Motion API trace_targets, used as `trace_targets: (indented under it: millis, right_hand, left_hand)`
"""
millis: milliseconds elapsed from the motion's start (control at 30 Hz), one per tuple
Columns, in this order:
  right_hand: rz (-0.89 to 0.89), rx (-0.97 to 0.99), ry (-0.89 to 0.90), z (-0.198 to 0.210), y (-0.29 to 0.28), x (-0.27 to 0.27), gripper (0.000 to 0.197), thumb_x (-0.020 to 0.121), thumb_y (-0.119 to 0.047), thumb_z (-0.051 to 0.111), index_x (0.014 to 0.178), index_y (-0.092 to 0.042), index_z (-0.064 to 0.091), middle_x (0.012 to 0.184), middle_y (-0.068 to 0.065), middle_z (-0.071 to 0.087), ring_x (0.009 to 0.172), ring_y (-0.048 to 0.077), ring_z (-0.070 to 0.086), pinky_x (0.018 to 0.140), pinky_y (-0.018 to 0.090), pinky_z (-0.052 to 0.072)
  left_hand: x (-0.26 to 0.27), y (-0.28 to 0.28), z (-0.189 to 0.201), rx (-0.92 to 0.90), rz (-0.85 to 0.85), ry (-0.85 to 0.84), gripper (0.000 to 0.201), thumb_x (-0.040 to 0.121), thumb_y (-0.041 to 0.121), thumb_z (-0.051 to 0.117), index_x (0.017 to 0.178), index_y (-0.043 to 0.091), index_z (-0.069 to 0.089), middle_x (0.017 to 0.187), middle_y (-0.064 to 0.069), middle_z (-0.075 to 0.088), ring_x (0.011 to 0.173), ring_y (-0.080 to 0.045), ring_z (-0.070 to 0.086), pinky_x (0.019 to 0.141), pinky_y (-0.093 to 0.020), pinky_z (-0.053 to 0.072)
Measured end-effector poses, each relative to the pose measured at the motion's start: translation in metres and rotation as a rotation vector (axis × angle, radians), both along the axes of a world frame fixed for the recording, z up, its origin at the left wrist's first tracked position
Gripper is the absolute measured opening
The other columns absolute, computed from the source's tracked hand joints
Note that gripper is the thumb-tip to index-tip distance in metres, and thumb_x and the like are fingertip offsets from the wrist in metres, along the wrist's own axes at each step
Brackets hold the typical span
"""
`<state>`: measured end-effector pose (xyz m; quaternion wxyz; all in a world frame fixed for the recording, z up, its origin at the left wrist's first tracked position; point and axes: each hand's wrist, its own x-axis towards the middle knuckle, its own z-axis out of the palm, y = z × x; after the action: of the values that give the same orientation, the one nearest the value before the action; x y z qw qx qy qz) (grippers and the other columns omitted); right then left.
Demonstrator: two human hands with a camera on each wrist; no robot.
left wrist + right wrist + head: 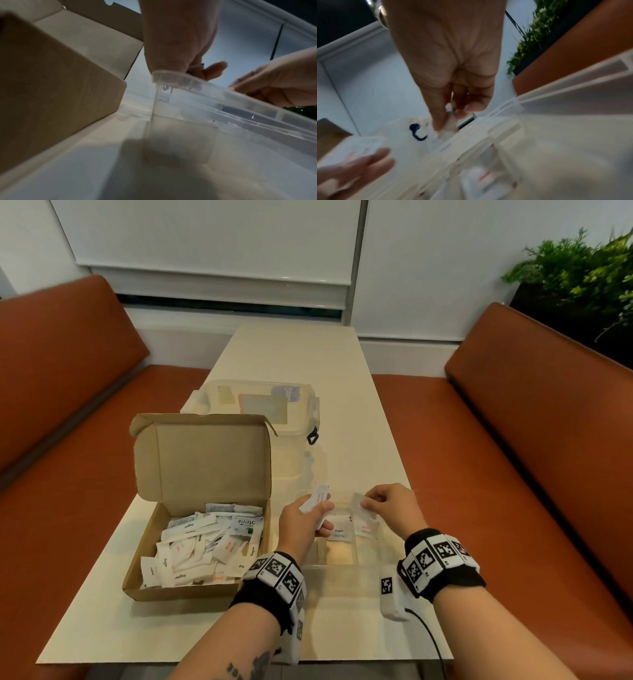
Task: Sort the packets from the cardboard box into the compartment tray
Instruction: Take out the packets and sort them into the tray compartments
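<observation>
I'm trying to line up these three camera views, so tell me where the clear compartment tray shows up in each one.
Head: the compartment tray sits lower centre, right of the cardboard box, under both hands.
Left wrist: its rim runs from centre to the right edge, beside the box wall.
Right wrist: its rim and dividers fill the lower right, blurred.
Shared landmark: the right hand, above the tray in every view.

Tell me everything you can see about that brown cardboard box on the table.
The cardboard box is plain brown corrugated card, shallow and rectangular. Its hinged lid stands open and upright at the far side, with small side flaps. It sits flat on the pale table, left of the clear compartment tray. Inside lies a loose heap of small white packets, some printed Sugar, one Stevia. Neither hand touches it; the left hand is just to its right.
</observation>
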<state>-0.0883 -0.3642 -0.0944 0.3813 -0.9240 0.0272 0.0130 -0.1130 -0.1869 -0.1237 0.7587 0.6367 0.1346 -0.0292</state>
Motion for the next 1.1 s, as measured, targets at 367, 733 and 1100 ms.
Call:
trace_targets:
  millis: [367,733,1100]
  right_hand:
    - [0.137,-0.320,0.098,-0.027,-0.003,-0.001,0.012,0.081,-0.027,0.072,0.088,-0.018,0.077,0.066,-0.016,0.051,0.062,-0.003,0.045,0.053,0.009,0.029]
    - [0.206,-0.410,0.037,-0.028,-0.008,-0.009,0.014,0.081,-0.016,0.070,0.084,-0.019,0.057,0.089,-0.002,0.055,0.082,0.012,0.047,0.066,0.022,0.034]
    - [0.172,-0.408,-0.017,-0.032,-0.002,-0.014,0.024,0.081,-0.018,0.068,0.087,-0.021,0.044,0.088,-0.003,0.051,0.077,0.013,0.045,0.062,0.023,0.033]
  left_hand:
    - [0.001,0.001,0.001,0.006,0.028,-0.031,0.011,0.081,0.011,0.071,0.091,0.014,0.069,0.057,-0.004,0.064,0.047,-0.012,0.060,0.046,-0.020,0.050]
    - [0.002,0.001,-0.002,-0.010,0.005,-0.019,0.017,0.080,0.010,0.071,0.097,0.008,0.071,0.067,-0.004,0.067,0.052,-0.014,0.062,0.049,-0.022,0.050]
    - [0.002,0.002,-0.002,-0.049,-0.059,0.009,0.019,0.077,0.008,0.073,0.096,0.006,0.070,0.079,-0.012,0.067,0.052,-0.018,0.061,0.050,-0.023,0.051]
